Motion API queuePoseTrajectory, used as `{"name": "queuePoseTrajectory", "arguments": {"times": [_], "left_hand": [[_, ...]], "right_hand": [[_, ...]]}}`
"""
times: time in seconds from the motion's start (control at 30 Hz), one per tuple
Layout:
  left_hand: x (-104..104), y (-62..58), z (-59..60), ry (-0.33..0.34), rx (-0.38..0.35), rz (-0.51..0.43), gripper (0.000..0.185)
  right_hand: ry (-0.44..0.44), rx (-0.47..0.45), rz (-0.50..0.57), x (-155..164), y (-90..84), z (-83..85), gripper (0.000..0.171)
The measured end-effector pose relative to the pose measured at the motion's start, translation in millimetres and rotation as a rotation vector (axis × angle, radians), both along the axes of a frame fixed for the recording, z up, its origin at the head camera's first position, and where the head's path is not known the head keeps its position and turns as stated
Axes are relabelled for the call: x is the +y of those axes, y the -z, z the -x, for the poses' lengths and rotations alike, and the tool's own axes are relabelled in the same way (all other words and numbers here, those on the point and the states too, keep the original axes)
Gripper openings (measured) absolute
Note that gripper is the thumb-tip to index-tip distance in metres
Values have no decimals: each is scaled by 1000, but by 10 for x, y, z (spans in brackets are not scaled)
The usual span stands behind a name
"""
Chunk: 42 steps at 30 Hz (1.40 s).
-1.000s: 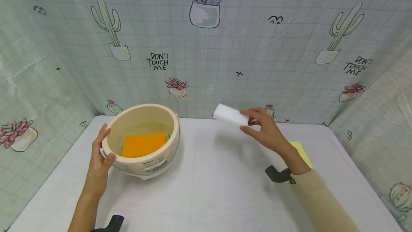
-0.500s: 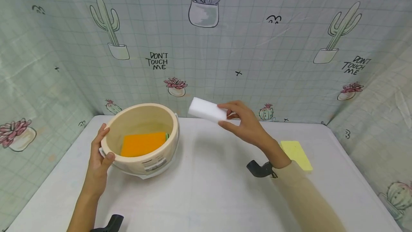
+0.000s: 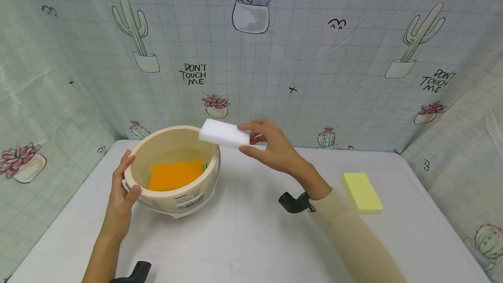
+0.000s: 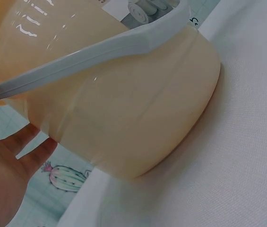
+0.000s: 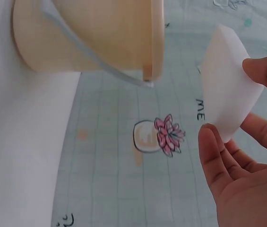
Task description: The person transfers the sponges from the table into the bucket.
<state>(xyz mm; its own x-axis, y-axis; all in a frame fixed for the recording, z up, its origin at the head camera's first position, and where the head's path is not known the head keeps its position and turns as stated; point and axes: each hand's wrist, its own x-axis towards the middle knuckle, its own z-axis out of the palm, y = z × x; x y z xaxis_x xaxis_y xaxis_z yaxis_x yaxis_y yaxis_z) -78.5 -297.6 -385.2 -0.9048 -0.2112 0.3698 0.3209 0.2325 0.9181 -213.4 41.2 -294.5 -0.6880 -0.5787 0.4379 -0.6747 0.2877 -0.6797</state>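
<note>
- Left hand [image 3: 119,195] grips the near-left rim of the beige bucket [image 3: 184,200]: thumb hooked over the rim on the inside, the other fingers wrapped on the outer wall. In the left wrist view the palm and fingers [image 4: 27,146] lie against the bucket's side, under its pale handle band [image 4: 100,52].
- The bucket stands upright on the white table [image 3: 251,239], at the left and near the back corner. A small label shows on its front wall.
- Orange sponge [image 3: 175,175] lies flat on the bucket's floor, with a sliver of green at its right edge.
- White sponge block [image 3: 224,134] is in the air, above the bucket's far-right rim, partly over the opening, touching neither bucket nor table. It lies roughly level, long axis left to right.
- Right hand [image 3: 271,147] pinches the block by its right end: thumb on the near side, fingers on top and on the far side, and the left part of the block sticks out free past the fingertips. In the right wrist view the thumb [image 5: 216,156] and a fingertip clamp the block [image 5: 228,80] between them, with the bucket rim [image 5: 154,42] just beside it.
- Beige sleeve [image 3: 353,239] covers the right forearm, with a black camera mount [image 3: 292,202] at the wrist.
- Yellow sponge [image 3: 362,192] lies flat on the table at the right, well apart from both hands.
- Cactus-print curtain [image 3: 251,56] encloses the table at back and sides.
</note>
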Motion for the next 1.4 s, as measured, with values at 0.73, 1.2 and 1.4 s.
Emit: {"name": "queuePoseTrajectory", "arguments": {"times": [0.73,1.2,1.4], "left_hand": [[-21,-24,-4,-25,-37,49,62],[11,-22,-1,-25,-28,21,63],[-9,-26,1,-30,-42,51,62]], "right_hand": [[-17,-155,-288,-813,-137,69,44],[44,-98,-317,-1042,-120,110,50],[54,-80,-308,-1075,-123,122,48]]}}
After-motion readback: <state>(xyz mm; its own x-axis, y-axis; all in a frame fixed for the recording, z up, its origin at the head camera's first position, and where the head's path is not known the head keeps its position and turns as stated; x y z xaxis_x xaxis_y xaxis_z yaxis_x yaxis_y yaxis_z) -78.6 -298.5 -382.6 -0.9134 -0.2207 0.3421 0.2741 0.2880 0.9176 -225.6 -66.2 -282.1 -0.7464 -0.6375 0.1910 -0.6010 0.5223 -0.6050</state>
